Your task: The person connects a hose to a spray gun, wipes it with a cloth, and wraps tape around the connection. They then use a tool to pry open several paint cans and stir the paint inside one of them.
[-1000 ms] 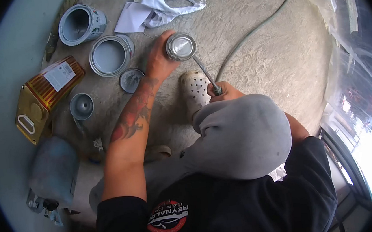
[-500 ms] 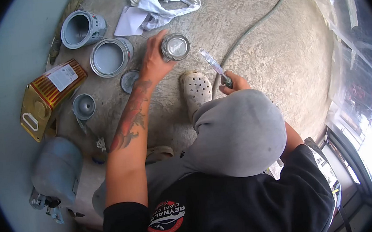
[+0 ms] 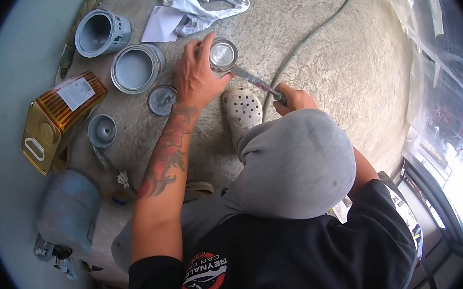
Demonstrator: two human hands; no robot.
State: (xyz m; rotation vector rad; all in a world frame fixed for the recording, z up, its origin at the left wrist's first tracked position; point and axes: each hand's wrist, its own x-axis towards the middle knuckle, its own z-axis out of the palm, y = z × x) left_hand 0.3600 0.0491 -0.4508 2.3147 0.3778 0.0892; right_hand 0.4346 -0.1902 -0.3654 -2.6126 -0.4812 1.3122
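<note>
My left hand point(image 3: 199, 76) is around the left side of a small round metal can point(image 3: 223, 55), its thumb below the rim. The can's silvery top faces up. My right hand point(image 3: 294, 98) is closed on the dark handle of a paint-smeared putty knife point(image 3: 253, 80). The blade's tip meets the lower right edge of the can. To the left of my left hand lies a round, paint-stained lid point(image 3: 162, 100). Beyond it stands an open can of grey paint point(image 3: 135, 70).
Another open can point(image 3: 95, 34), a gold rectangular tin point(image 3: 56, 118) and a spray gun point(image 3: 102, 131) stand at left, above a blue-grey tank point(image 3: 69, 211). White cloth point(image 3: 214, 5) and paper point(image 3: 162, 24) lie at the back. A hose point(image 3: 315, 35) crosses the floor; plastic sheeting point(image 3: 445, 65) hangs right.
The putty knife has moved left, its tip now at the can's edge. My left hand has shifted its hold, and the can sits slightly higher and further right.
</note>
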